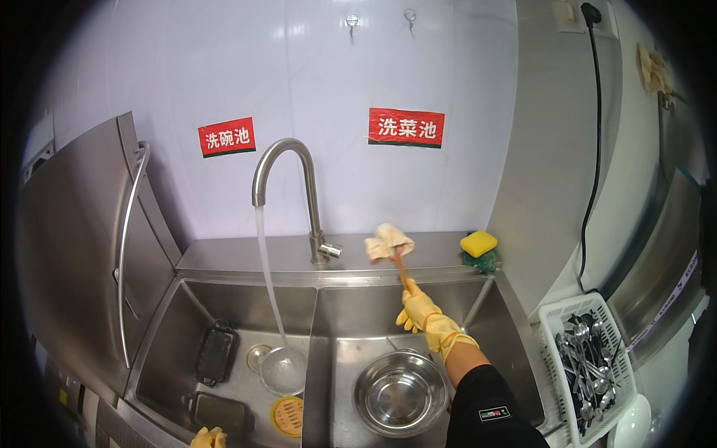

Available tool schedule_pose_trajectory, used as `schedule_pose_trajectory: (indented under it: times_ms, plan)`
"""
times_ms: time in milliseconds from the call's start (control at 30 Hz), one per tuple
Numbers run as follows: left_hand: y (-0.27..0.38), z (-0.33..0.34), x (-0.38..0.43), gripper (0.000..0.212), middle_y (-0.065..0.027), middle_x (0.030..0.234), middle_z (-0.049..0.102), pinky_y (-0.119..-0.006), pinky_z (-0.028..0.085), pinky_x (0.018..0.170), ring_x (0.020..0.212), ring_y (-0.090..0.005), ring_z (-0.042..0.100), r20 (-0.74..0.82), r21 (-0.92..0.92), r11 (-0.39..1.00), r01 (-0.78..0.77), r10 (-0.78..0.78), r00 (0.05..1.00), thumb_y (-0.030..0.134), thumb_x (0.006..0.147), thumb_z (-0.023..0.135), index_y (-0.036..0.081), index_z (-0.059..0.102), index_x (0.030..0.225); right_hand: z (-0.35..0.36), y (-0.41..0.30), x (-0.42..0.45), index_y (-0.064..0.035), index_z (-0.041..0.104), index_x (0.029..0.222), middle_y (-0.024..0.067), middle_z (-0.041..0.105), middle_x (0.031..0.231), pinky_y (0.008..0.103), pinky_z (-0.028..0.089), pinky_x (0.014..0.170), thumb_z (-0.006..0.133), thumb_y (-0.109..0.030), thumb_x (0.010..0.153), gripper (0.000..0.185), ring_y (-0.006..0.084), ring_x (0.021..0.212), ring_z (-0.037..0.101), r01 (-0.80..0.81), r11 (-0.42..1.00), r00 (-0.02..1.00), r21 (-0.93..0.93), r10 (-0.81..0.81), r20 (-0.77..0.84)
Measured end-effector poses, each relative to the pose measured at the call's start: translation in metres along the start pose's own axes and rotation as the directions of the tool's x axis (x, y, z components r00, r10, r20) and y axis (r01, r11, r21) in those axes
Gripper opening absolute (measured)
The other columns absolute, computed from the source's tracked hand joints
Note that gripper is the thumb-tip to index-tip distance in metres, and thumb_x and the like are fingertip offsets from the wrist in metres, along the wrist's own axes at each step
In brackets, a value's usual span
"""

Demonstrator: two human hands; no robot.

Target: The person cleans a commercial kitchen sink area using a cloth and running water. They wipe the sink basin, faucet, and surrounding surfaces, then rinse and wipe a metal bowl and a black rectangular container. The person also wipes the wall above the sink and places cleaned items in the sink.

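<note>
My right hand (pixel 419 308), in a yellow rubber glove, reaches over the right sink basin (pixel 476 347). It grips a thin brownish handle (pixel 401 271). At the handle's far end is a blurred cream cloth-like head (pixel 388 242) with reddish edges, in front of the back ledge. Only the gloved fingers of my left hand (pixel 209 438) show, at the bottom edge by the left basin (pixel 162 358); what they hold is hidden. Water (pixel 268 269) runs from the curved steel faucet (pixel 283 147) into a clear round bowl (pixel 282 369).
Two dark rectangular pans (pixel 216 353) (pixel 219 414) and a yellow slotted disc (pixel 288 417) lie in the left basin. The right one holds a steel bowl (pixel 400 397). A yellow sponge (pixel 479 243) tops a green scouring pad (pixel 480 262). A white basket (pixel 622 358) of cutlery stands right.
</note>
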State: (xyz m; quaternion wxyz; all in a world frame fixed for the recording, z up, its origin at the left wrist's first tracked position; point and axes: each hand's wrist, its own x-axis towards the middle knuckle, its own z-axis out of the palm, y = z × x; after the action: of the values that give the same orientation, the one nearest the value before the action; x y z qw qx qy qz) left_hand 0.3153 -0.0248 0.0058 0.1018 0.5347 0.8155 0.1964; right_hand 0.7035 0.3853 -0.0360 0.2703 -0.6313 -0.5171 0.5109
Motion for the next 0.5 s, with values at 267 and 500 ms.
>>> schedule_pose_trajectory:
  times_ms: [267,500]
  plan:
    - [0.012,-0.007,0.000,0.049,-0.0263,0.135,0.062,-0.044,0.040,0.114,0.131,-0.0410,0.054,0.005,-0.040,0.996,0.078,-0.078,0.997,0.041,0.106,0.051,0.000,0.067,0.129,0.020,-0.007,-0.027,-0.0331,0.029,0.161,0.0089,0.066,0.064,0.0330,0.048,0.043,0.041,-0.035,0.108,0.054,0.0180,0.043,0.057,0.131,0.974,0.976,-0.187,-0.094,0.194]
    - [0.019,0.007,0.013,0.033,-0.0215,0.091,0.069,-0.045,0.051,0.082,0.092,-0.0413,0.065,-0.157,-0.086,0.996,-0.020,0.007,0.988,0.026,0.098,0.056,-0.001,0.073,0.091,0.044,0.061,-0.015,-0.0217,0.026,0.163,0.0046,0.060,0.079,0.0331,0.050,0.043,0.051,-0.034,0.107,0.063,0.0183,0.049,0.062,0.208,0.977,0.965,0.037,-0.211,0.158]
